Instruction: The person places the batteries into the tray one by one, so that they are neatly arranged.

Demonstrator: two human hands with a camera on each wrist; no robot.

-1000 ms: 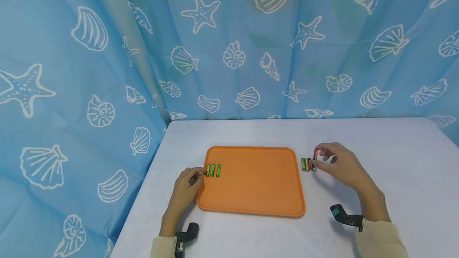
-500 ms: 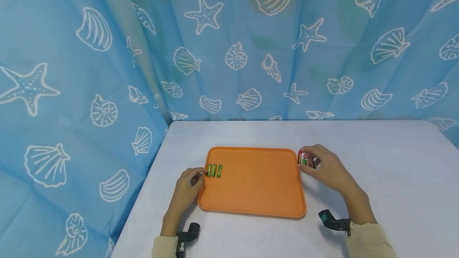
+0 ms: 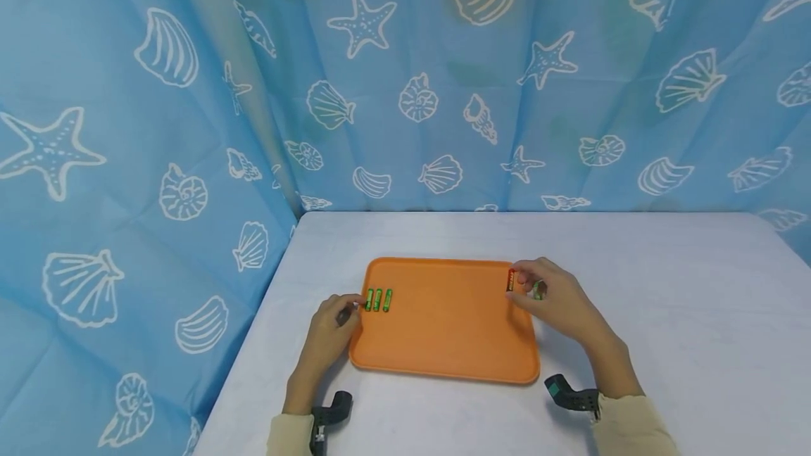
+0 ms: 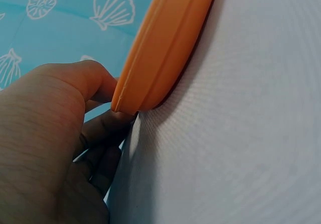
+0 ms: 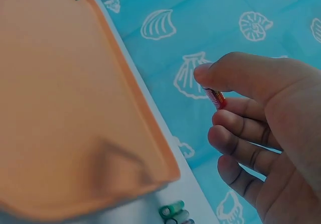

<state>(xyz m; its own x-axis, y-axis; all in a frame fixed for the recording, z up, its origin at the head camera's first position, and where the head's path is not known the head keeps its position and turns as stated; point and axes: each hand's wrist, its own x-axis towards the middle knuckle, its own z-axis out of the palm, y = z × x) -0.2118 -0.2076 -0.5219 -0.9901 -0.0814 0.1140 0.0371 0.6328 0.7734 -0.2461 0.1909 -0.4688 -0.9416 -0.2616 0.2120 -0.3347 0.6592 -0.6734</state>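
My right hand [image 3: 560, 301] pinches a small red battery [image 3: 510, 281] between thumb and fingertips, above the right part of the orange tray [image 3: 450, 333]. In the right wrist view the same battery [image 5: 216, 98] shows below the thumb, partly covered, with the other fingers loosely bent. My left hand [image 3: 328, 328] grips the tray's left rim; the left wrist view has thumb and fingers at the tray's edge [image 4: 155, 48]. Three green batteries [image 3: 377, 300] lie side by side inside the tray, near that hand.
Right of the tray several more batteries [image 5: 172, 209] lie on the white table [image 3: 697, 329], mostly hidden behind my right hand in the head view. A blue shell-print curtain [image 3: 437, 125] hangs behind the table and along its left side.
My right hand has carried the red battery leftward, from above the loose batteries beside the tray to over the tray's right side. The left hand has stayed at the rim.
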